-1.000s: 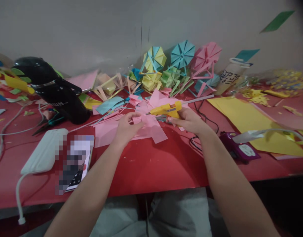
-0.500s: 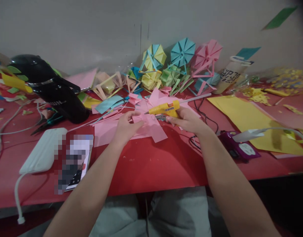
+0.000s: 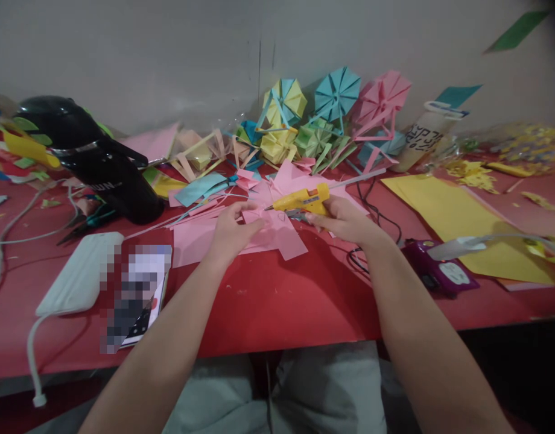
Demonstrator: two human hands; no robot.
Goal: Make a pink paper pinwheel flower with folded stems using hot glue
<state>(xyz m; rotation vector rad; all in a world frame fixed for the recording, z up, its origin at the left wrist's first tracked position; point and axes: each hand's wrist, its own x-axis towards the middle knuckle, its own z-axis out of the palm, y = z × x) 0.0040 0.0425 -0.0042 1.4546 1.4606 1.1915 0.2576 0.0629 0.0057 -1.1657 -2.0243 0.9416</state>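
Observation:
My right hand (image 3: 345,220) is wrapped round the grip of a yellow hot glue gun (image 3: 302,200), and a long pale glue stick (image 3: 358,179) sticks out of its back end. The gun's nozzle points left, at the fingers of my left hand (image 3: 234,232). Between that hand's thumb and fingers is a small pink folded paper piece (image 3: 254,215), close by the nozzle tip; whether they touch I cannot tell. Beneath both hands lie overlapping pink paper sheets (image 3: 292,241) on the red tabletop (image 3: 286,307).
Folded paper lanterns (image 3: 336,93) line the wall. A black bottle (image 3: 110,181), a white power bank (image 3: 81,274) and a phone (image 3: 162,283) are at left. To the right are a purple power socket (image 3: 440,268), yellow sheets (image 3: 467,223), a black cable (image 3: 379,211) and a cup (image 3: 434,135).

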